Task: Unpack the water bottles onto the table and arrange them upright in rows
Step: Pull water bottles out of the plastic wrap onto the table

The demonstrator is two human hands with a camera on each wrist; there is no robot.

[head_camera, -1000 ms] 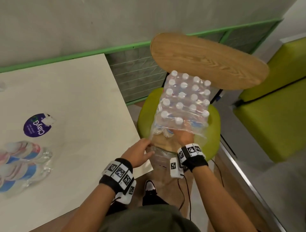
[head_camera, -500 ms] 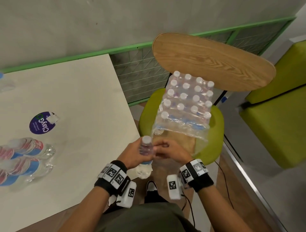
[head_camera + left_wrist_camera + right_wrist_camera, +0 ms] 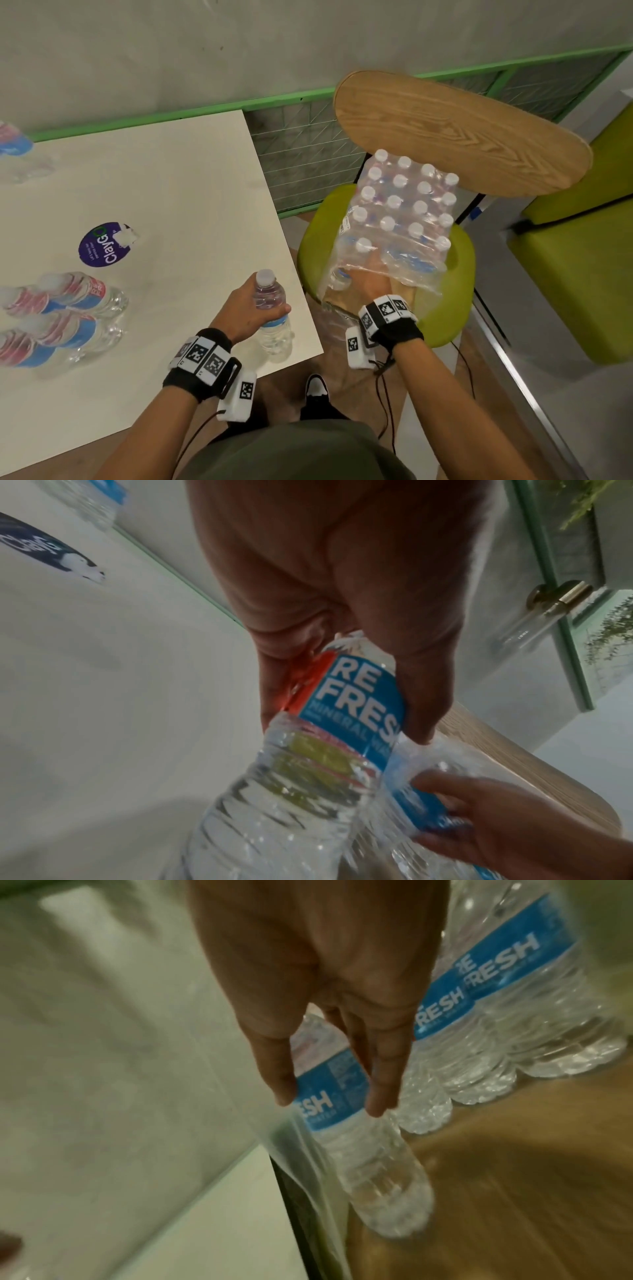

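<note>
My left hand (image 3: 263,310) grips a clear water bottle (image 3: 274,337) by its shoulder and blue label (image 3: 356,702). The bottle is upright at the white table's (image 3: 178,192) front right corner; I cannot tell whether its base touches. A shrink-wrapped pack of bottles (image 3: 404,212) stands on the green chair seat (image 3: 317,236). My right hand (image 3: 368,279) reaches through the pack's torn front. There thumb and fingers (image 3: 380,1096) close round the label of a tilted bottle (image 3: 373,1172).
Several unpacked bottles (image 3: 78,298) stand in a group at the table's left, more at the far left edge (image 3: 13,140). A purple sticker (image 3: 106,245) lies mid-table. The chair's wooden back (image 3: 462,133) overhangs the pack. A green sofa (image 3: 582,274) is to the right.
Half a second ago both hands met on one bottle between chair and table. The left hand has carried it left over the table corner; the right hand has gone back into the pack.
</note>
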